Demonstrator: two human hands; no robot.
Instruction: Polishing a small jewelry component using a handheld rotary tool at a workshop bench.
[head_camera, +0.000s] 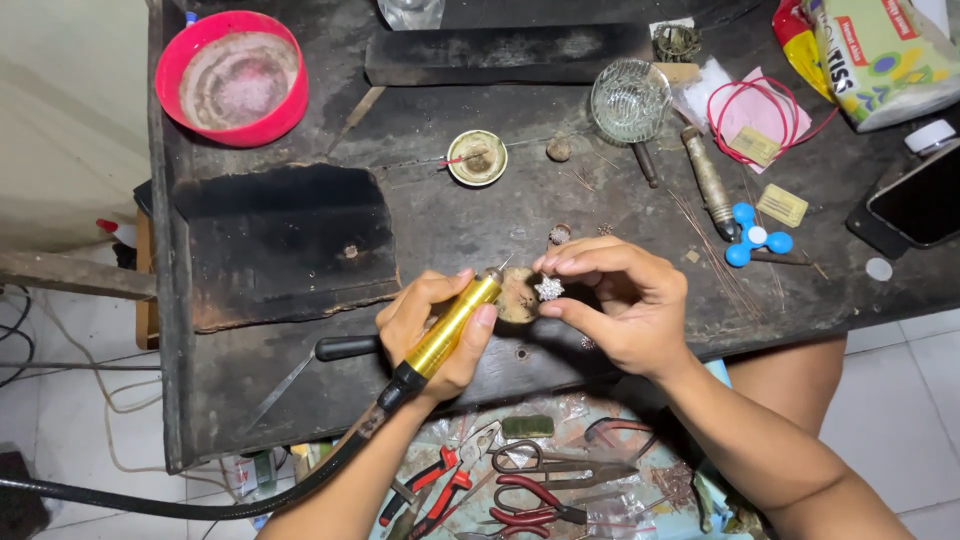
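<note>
My left hand (432, 325) grips a gold-coloured rotary handpiece (451, 326) with a black flexible shaft trailing down to the left; its thin tip points up toward my right hand. My right hand (620, 300) pinches a small silver star-shaped ornament (548, 289) between thumb and fingertips, just right of the tool's tip. Both hands hover over a small round wooden peg (516, 296) at the front of a dark, scorched workbench (450, 215).
A red bowl (233, 78) stands at the back left, a charred block (285, 240) on the left. Behind sit a small brass dish (477, 158), a glass cup (629, 100), a blue spinner (755, 240), a phone (915, 205). Pliers and scissors (520, 490) lie in a tray below.
</note>
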